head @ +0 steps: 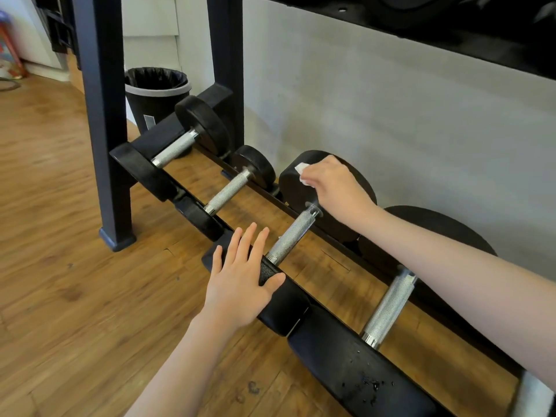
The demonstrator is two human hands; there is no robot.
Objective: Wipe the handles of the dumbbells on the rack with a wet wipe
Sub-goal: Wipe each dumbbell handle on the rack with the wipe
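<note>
The dumbbell handles are bright metal with a rough knurled grip; their heads look like matt black rubber, finely pebbled. The rack frame is dark, smooth painted metal. The floor is glossy wood plank. The far bin carries a shiny black plastic liner.

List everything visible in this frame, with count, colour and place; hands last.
dumbbells: four, black heads with silver knurled handles, on the bottom rack tier
rack: one, black, against the wall
wipe: one, white, in the right hand, over the third dumbbell's far head
bin: one, black with liner, behind the rack
floor: wood, brown
wall: pale grey
left hand: flat on the third dumbbell's near head
right hand: pinching the wipe
</note>
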